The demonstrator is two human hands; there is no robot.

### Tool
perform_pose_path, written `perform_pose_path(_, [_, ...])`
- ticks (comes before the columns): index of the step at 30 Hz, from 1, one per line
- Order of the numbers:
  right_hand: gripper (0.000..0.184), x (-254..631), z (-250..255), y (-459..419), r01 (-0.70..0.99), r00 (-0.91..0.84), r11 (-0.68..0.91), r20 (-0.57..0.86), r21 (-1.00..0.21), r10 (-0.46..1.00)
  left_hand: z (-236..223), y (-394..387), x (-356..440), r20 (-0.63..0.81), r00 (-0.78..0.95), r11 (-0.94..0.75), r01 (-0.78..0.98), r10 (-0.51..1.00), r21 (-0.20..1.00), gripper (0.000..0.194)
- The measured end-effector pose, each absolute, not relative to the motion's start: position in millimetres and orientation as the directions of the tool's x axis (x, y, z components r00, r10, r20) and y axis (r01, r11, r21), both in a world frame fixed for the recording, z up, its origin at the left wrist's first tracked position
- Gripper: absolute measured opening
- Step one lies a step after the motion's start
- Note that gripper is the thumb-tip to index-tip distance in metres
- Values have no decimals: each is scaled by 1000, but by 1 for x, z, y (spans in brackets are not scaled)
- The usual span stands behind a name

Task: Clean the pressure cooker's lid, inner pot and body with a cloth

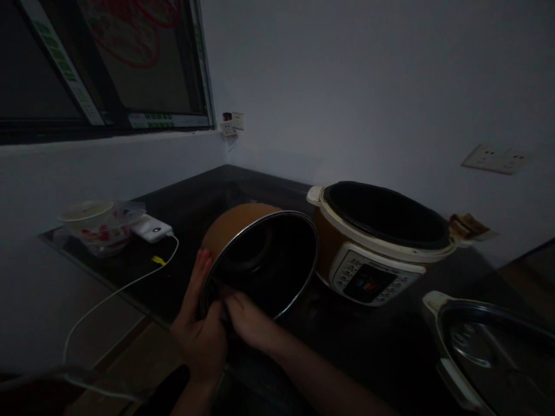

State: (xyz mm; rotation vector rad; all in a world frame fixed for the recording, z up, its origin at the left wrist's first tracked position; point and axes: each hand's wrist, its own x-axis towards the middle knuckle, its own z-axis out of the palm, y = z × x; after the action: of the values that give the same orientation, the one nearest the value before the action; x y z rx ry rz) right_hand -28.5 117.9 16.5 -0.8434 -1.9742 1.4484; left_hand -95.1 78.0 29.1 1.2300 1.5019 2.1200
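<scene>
Tilted on its side above the dark countertop is the inner pot (247, 222) of an electric cooker, golden outside and black inside, its mouth turned toward me. My left hand (202, 323) grips its left rim, with fingers on the outer wall and the thumb at the edge. Inside the mouth, near the lower left wall, my right hand (247, 318) is closed with its fingers curled; whatever it holds is hidden in shadow. Right of the pot stands the cooker body (368, 277), uncovered and dark inside, its control panel facing me.
The cooker lid (489, 352) lies upside down at the lower right of the countertop (347, 335). On the left are a bagged paper tub (97, 231) and a white power bank (151, 228), whose cable (117, 289) hangs over the edge. Wall sockets (494, 160) are behind.
</scene>
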Motion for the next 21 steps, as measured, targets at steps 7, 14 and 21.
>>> perform_pose_path(7, [47, -16, 0, 131, 581, -752, 709, 71, -401, 656, 34, 77, -104, 463, -638, -403, 250, 615, 880, 55])
perform_pose_path(14, [50, 25, 0, 187, 817, -558, 564, 81, -117, 826, 39, 78, -108, 481, -600, -413, 259, 639, 873, 55])
perform_pose_path(21, [60, 38, 21, 220, 833, -539, 553, 190, -25, 821, 41, 81, -110, 495, -565, -408, 283, 660, 868, 57])
